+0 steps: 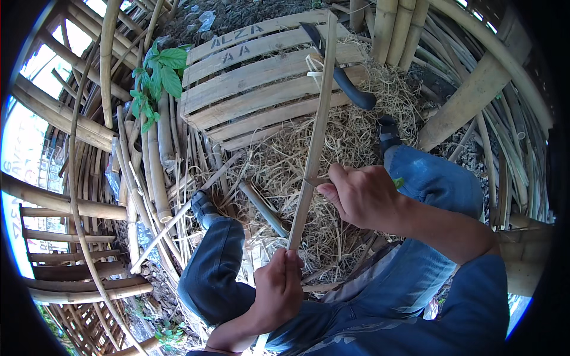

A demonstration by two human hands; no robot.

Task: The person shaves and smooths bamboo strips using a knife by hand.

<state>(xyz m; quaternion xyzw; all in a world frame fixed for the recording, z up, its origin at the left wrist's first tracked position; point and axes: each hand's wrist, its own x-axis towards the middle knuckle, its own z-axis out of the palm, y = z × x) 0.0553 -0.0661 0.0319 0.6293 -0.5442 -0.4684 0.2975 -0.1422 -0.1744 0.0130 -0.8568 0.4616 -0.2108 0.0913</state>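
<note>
A long, flat bamboo strip (321,113) slants up and away from me, its far end over a wooden slatted crate. My left hand (278,289) is closed round the strip's near end, thumb along it. Partway up, my right hand (369,194) is a closed fist beside the strip. A thin, dark piece (319,180) runs from its fingers across the strip; it looks like a narrow blade, but its kind is unclear. On the slatted crate (255,79) lies a machete-like tool with a curved dark handle (350,89), partly behind the strip.
Pale shavings (350,237) cover the ground between my legs. A short bamboo piece (264,207) lies near my left foot. Bamboo poles (155,172) and a leafy plant (160,74) are on the left. Thick bamboo posts (401,29) and piled strips stand on the right.
</note>
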